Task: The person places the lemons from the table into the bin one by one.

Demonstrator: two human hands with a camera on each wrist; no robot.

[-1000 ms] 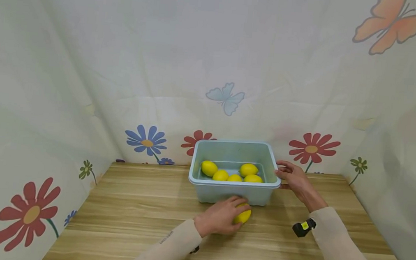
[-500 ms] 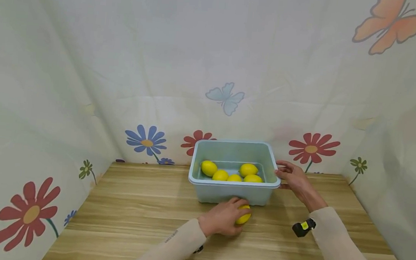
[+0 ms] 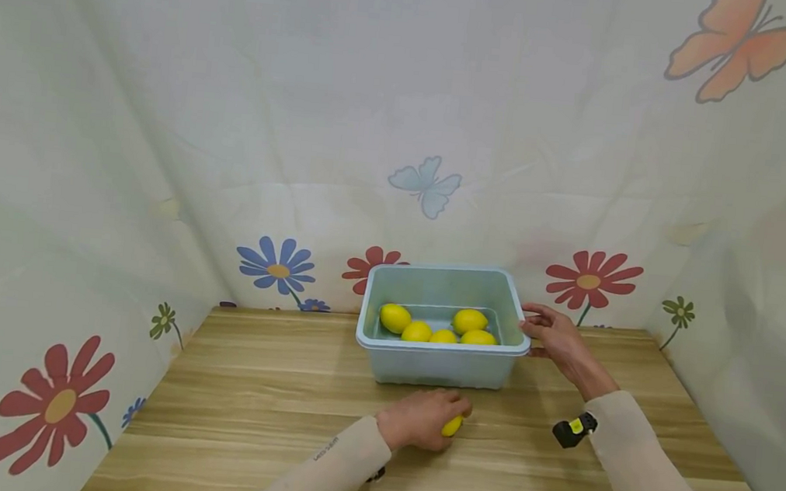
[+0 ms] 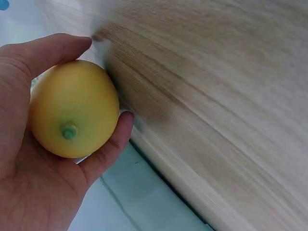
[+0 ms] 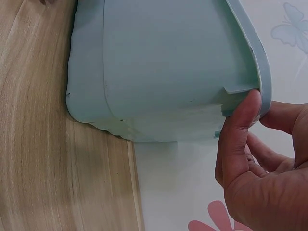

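Observation:
In the head view my left hand (image 3: pixel 421 419) is just in front of the pale blue-green plastic bin (image 3: pixel 438 369), holding a yellow lemon (image 3: pixel 452 426) low over the tabletop. The left wrist view has that lemon (image 4: pixel 72 106) between thumb and curled fingers, its green stem end toward the camera. Whether it touches the wood I cannot tell. My right hand (image 3: pixel 560 344) pinches the rim at the bin's right end; the right wrist view has its thumb and fingers on either side of the rim (image 5: pixel 262 72). Several lemons (image 3: pixel 417 331) lie inside the bin, some partly hidden by its front wall.
The bin stands upright on a wood-grain table (image 3: pixel 268 390), near the back. Behind and at both sides hangs a pale curtain (image 3: pixel 306 113) printed with flowers and butterflies. Each wrist wears a small black camera, the right one (image 3: pixel 575 429) plainly visible.
My left hand has drawn slightly back from the bin's front wall with the lemon, which is now more covered by the fingers. The right hand and bin have stayed put.

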